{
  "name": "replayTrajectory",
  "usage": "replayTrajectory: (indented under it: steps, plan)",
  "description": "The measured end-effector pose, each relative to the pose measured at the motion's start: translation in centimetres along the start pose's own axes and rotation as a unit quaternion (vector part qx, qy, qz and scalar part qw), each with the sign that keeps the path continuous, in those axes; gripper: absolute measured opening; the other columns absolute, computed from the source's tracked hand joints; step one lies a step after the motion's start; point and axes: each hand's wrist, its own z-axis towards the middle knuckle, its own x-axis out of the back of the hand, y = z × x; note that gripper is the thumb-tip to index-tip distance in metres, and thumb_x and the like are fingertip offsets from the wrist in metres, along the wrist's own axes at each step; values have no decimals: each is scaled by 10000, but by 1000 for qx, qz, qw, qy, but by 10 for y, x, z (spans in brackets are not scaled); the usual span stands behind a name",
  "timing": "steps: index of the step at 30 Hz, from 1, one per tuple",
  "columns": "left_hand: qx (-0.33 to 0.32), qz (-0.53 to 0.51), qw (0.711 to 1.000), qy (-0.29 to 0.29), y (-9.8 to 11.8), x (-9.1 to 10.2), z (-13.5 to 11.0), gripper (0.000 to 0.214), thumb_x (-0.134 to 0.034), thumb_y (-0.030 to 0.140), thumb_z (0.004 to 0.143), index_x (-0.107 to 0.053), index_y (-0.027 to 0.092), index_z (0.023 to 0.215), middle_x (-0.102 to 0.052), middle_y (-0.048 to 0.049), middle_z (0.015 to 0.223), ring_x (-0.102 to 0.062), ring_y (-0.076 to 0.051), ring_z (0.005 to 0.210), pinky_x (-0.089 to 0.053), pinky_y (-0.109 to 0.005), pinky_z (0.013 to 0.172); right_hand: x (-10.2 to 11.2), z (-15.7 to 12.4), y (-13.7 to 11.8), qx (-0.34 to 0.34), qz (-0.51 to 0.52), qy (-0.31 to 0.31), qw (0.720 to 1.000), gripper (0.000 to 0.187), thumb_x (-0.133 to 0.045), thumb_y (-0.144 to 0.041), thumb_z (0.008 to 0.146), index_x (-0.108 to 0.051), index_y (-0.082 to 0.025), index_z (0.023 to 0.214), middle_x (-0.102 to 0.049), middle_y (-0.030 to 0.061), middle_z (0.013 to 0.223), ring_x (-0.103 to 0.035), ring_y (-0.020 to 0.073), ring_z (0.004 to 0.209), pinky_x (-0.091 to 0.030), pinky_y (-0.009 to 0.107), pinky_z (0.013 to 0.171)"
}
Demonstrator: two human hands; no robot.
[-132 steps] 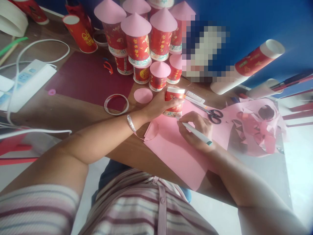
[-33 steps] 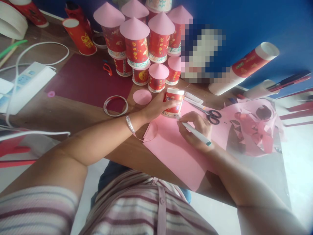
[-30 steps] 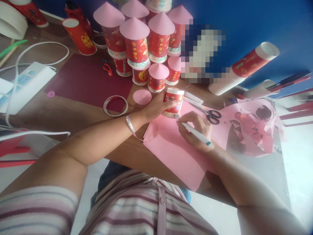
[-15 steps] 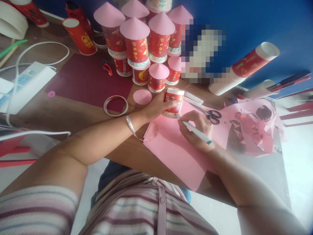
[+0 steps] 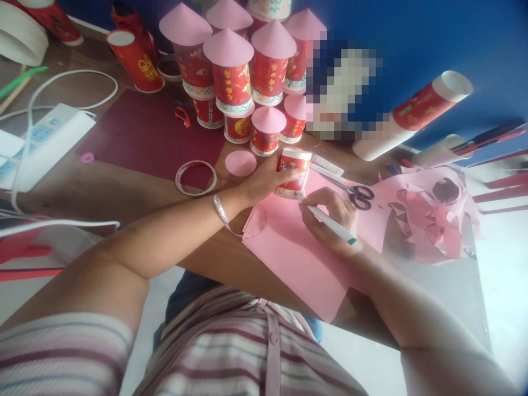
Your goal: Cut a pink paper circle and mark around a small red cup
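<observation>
My left hand is wrapped round a red paper cup, which has a white rim and a pale band with drawn marks. My right hand grips a white marker with a green end. The marker's tip is at the cup's pale lower band; whether it touches I cannot tell. Under both hands lies a pink paper sheet. A pink paper disc is just beyond my left wrist. Scissors with dark handles rest beyond my right hand.
Red cups with pink cone tops stand stacked at the back. Pink paper scraps lie on the right. A tape roll is on the left, with a white power strip and cables farther out. A tall red-and-white tube leans back right.
Very little differs. The marker's tip stays by the cup's lower band with only a slight shift, and both hands keep their hold.
</observation>
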Motion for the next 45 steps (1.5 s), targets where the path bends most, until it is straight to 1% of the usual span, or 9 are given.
replayTrajectory:
  steps: [5, 11, 14, 19, 24, 29, 34, 41, 45]
  plan:
    - [-2, -7, 1000, 8, 1, 0, 0, 410, -840, 475, 858, -632, 205, 1085, -716, -35, 992, -677, -193, 933, -583, -382, 948, 0, 0, -1, 0, -6, 0, 1000, 168, -683, -112, 982, -620, -266, 1004, -772, -25, 838, -754, 148, 685, -542, 252, 593]
    - [-7, 1, 1000, 2, -2, 1, 0, 408, -823, 468, 880, -623, 200, 1113, -727, -59, 1050, -707, -239, 1034, -577, -422, 1005, -1, 1, -1, 7, -4, 4, 1000, 164, -678, -115, 987, -618, -266, 999, -770, -26, 827, -757, 150, 673, -547, 255, 574]
    - [-13, 1, 1000, 2, -2, 1, 0, 414, -835, 487, 873, -619, 203, 1084, -717, -47, 1015, -704, -226, 1006, -586, -407, 987, -2, 1, -1, 9, -6, 6, 1000, 156, -678, -122, 993, -614, -264, 1000, -776, -26, 830, -756, 142, 673, -548, 246, 578]
    - [-16, -4, 1000, 3, -2, 1, 1, 423, -840, 483, 863, -624, 198, 1091, -706, -36, 1002, -690, -200, 953, -592, -387, 955, -1, 1, -2, 8, -16, -2, 1000, 138, -663, -136, 1004, -620, -266, 986, -784, -22, 838, -755, 147, 666, -549, 259, 566]
    - [-10, 11, 1000, 2, -1, 0, 0, 426, -816, 471, 876, -617, 199, 1137, -718, -50, 1030, -709, -227, 1009, -592, -420, 987, -1, 1, -2, 6, 2, -3, 1000, 136, -659, -135, 1010, -618, -263, 988, -773, -24, 836, -744, 140, 664, -542, 251, 569]
    - [-3, 8, 1000, 6, 0, 0, 0, 443, -828, 476, 859, -620, 198, 1134, -724, -49, 1037, -708, -224, 1017, -594, -412, 991, -1, 1, -2, 3, 7, -6, 1000, 143, -669, -125, 1002, -626, -262, 996, -775, -23, 843, -744, 139, 669, -547, 248, 576]
    - [-10, 9, 1000, 8, 0, -1, 0, 439, -825, 466, 858, -620, 198, 1138, -721, -46, 1050, -706, -207, 991, -601, -394, 962, -1, 0, -2, -10, 13, -11, 1000, 140, -675, -132, 1003, -637, -266, 986, -788, -20, 859, -751, 143, 679, -554, 254, 589]
    - [-5, -17, 1000, 7, 0, -1, -1, 420, -843, 407, 842, -629, 202, 1140, -710, -29, 1047, -694, -193, 993, -578, -359, 913, -1, -2, 1, -21, -2, -18, 1000, 80, -660, -239, 1048, -645, -270, 977, -780, -8, 833, -748, 162, 668, -580, 285, 591]
    - [-12, -14, 1000, 7, 1, -2, -1, 405, -842, 401, 852, -633, 194, 1130, -704, -28, 1029, -706, -195, 973, -584, -373, 916, -2, -1, 1, -11, 10, -11, 1000, 90, -659, -188, 1038, -646, -268, 1001, -787, -11, 852, -752, 157, 679, -586, 278, 603]
